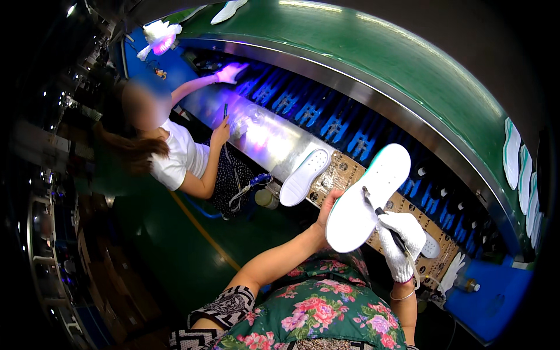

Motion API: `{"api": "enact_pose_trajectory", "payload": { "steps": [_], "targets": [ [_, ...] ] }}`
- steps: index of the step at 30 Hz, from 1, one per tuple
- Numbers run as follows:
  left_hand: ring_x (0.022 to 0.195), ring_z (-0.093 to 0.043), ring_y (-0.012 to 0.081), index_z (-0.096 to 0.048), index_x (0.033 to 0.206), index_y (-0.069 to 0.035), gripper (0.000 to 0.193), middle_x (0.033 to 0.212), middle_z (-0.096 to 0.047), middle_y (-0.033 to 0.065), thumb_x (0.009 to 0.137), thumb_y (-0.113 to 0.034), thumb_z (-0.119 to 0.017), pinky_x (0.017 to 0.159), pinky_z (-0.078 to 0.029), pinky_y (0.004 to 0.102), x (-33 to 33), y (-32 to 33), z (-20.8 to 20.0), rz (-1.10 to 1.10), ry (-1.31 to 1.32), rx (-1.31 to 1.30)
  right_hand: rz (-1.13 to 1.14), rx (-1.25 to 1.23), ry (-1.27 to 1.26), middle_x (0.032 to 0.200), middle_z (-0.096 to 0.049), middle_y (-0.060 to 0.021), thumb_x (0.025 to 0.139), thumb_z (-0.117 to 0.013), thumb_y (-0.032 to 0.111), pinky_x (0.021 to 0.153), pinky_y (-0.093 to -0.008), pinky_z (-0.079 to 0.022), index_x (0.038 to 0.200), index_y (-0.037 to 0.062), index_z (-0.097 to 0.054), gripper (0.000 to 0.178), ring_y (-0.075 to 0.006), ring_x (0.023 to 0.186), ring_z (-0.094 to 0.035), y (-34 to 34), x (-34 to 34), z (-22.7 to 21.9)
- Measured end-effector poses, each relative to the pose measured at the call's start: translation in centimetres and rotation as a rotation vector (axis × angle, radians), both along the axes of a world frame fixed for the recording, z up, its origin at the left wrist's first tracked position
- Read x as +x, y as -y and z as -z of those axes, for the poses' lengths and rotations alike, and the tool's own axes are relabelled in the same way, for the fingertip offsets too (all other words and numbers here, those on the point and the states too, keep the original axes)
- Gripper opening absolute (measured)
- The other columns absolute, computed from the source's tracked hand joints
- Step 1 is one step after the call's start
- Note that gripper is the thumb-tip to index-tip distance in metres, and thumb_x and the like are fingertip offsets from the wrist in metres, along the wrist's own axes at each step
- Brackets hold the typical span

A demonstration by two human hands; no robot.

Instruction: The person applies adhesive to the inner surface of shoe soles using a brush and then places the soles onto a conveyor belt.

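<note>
A white shoe sole (pixel 382 169) with a teal edge is held tilted above the bench, its broad face turned up. My bare left hand (pixel 328 213) is closed on the sole's left edge, the fingers partly hidden behind it. In a white knitted glove, my right hand (pixel 403 240) grips a slim black-handled tool (pixel 380 212) with a thin pale hose. The tool's narrow tip lies over the sole's face near the middle; whether it touches cannot be made out. Left of my left hand, another white sole (pixel 304 178) rests on the bench. Part of a white sole (pixel 430 247) shows beside the glove.
Printed cardboard (pixel 341 175) covers part of the metal bench (pixel 274 140). Behind it run blue racks (pixel 335 125) and a green conveyor (pixel 373 52) carrying white soles (pixel 511 154). A co-worker (pixel 181 149) works at left. A bottle (pixel 468 284) stands by the blue surface (pixel 496 297) at right.
</note>
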State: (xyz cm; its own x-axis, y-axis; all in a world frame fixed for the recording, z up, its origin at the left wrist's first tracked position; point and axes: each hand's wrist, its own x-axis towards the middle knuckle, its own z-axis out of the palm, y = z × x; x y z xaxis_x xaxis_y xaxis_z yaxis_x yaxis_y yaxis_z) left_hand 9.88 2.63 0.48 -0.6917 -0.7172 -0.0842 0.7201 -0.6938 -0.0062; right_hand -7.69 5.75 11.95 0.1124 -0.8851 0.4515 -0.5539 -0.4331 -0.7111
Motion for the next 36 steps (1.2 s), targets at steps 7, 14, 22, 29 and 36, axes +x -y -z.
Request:
{"api": "enact_pose_trajectory", "payload": {
  "steps": [7, 14, 22, 29, 36],
  "targets": [
    [0.127, -0.05, 0.0379, -0.029, 0.15, -0.008, 0.094, 0.139, -0.046, 0.0263, 0.081, -0.064, -0.06, 0.107, -0.041, 0.0508, -2.7, -0.2, -3.4, -0.106, 0.022, -0.111, 0.057, -0.022, 0.006, 0.08, -0.069, -0.0092, 0.07, -0.078, 0.001, 0.066, -0.0312, -0.052, 0.087, 0.0073, -0.073, 0.019, -0.0228, 0.071, -0.067, -0.2, -0.3, -0.8],
    [0.127, -0.05, 0.0351, -0.032, 0.149, -0.011, 0.105, 0.142, -0.047, 0.0172, 0.076, -0.084, -0.049, 0.109, -0.038, 0.0524, -3.9, -1.4, -2.1, -0.168, 0.242, -0.041, 0.011, -0.16, 0.004, 0.089, -0.073, -0.0097, 0.07, -0.077, -0.002, 0.074, -0.0323, -0.053, 0.091, 0.0073, -0.074, 0.023, -0.0238, 0.08, -0.069, 1.0, -0.6, -2.1],
    [0.133, -0.044, 0.0327, -0.029, 0.15, -0.015, 0.105, 0.149, -0.039, 0.0119, 0.072, -0.077, -0.063, 0.109, -0.039, 0.0531, -5.7, -3.3, -0.5, -0.121, 0.308, -0.072, 0.006, -0.071, 0.189, 0.101, -0.071, -0.0103, 0.074, -0.071, -0.002, 0.081, -0.0331, -0.053, 0.109, 0.0068, -0.072, 0.036, -0.0236, 0.091, -0.068, 0.9, -1.8, 0.3],
    [0.129, -0.048, 0.0317, -0.034, 0.148, -0.01, 0.099, 0.141, -0.049, 0.0134, 0.075, -0.067, -0.068, 0.11, -0.039, 0.048, -6.9, -4.2, 0.1, -0.116, 0.436, -0.076, 0.01, 0.058, 0.253, 0.12, -0.065, -0.0113, 0.081, -0.069, 0.001, 0.092, -0.031, -0.052, 0.125, 0.0045, -0.062, 0.044, -0.0212, 0.105, -0.065, -1.5, -0.9, 3.3],
    [0.13, -0.047, 0.0328, -0.032, 0.149, -0.009, 0.102, 0.144, -0.046, 0.0153, 0.076, -0.077, -0.057, 0.11, -0.039, 0.0499, -7.6, -3.1, 0.1, -0.09, 0.458, -0.151, 0.096, -0.005, 0.41, 0.116, -0.063, -0.0102, 0.086, -0.068, 0.018, 0.09, -0.0348, -0.05, 0.123, 0.0059, -0.058, 0.04, -0.0219, 0.104, -0.063, -1.9, -0.7, 3.1]
  ]
}}
